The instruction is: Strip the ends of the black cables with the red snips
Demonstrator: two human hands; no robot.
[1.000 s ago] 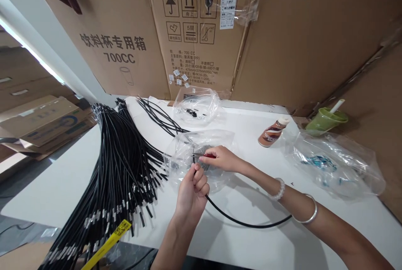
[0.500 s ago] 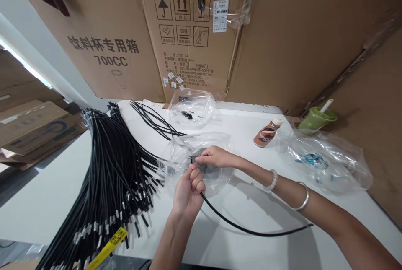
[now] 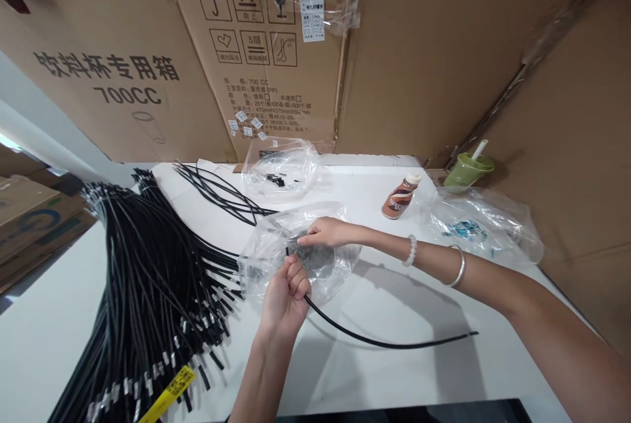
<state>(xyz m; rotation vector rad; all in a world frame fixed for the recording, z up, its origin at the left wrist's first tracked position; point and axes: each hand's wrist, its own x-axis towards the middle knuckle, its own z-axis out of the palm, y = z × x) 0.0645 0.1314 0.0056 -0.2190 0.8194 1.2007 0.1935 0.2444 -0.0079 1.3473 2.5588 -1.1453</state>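
Observation:
My left hand (image 3: 288,288) is closed round a black cable (image 3: 374,343) near one end, whose short tip sticks up above the thumb. The rest of the cable curves away to the right over the white table. Just above and to the right, my right hand (image 3: 325,232) has its fingers together over an open clear plastic bag (image 3: 345,265) that holds small grey pieces (image 3: 320,259). Whatever is between its fingertips is too small to make out. The two hands are apart.
A big bundle of black cables (image 3: 142,278) with metal ends and a yellow tag (image 3: 170,397) lies left. Behind are loose cables (image 3: 211,193) and a bag of black parts (image 3: 280,173). A bottle (image 3: 400,198), green cup (image 3: 467,172) and another bag (image 3: 507,226) stand right, before cardboard boxes (image 3: 434,55).
The view has shifted, so most things appear further left. My right hand has moved slightly up, off the cable tip and over the bag's grey pieces. My left hand still holds the cable.

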